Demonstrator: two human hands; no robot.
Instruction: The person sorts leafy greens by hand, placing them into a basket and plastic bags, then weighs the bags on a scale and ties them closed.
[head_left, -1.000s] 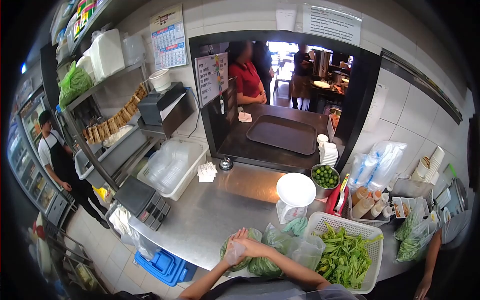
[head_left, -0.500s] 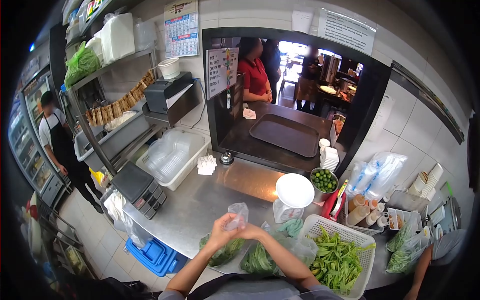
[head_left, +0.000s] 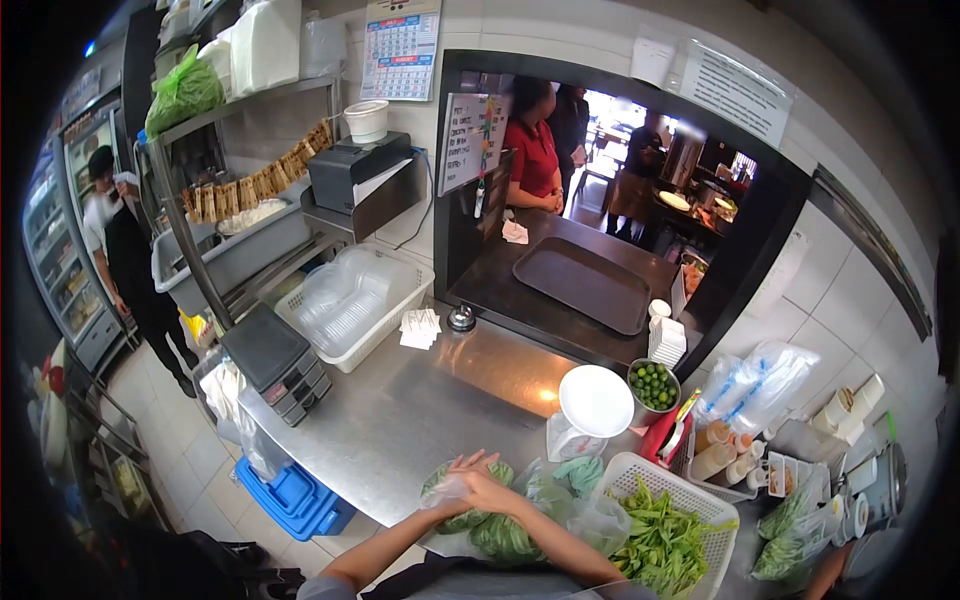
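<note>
My left hand (head_left: 452, 500) and my right hand (head_left: 490, 490) come together low over the steel counter, the right overlapping the left. A crumpled clear plastic bag (head_left: 453, 487) is pinched between them; some fingers are hidden. Under and beside the hands lie clear bags of leafy greens (head_left: 503, 538). Close to my right forearm is another loose clear bag (head_left: 600, 522), with a pale green cloth (head_left: 579, 474) behind it. A white perforated basket (head_left: 722, 512) of loose green leaves (head_left: 660, 535) stands to the right.
A white-topped scale (head_left: 596, 400) and a bowl of green limes (head_left: 652, 386) stand behind the basket. Sauce bottles (head_left: 713, 458) are at right. Left are a drawer unit (head_left: 275, 362) and a basket of plastic containers (head_left: 350, 350). Other people stand beyond the hatch and at left.
My hands have lowered toward the bagged greens, bringing the clear bag down with them. The camera view has shifted slightly. At left, another person has raised a hand toward the head.
</note>
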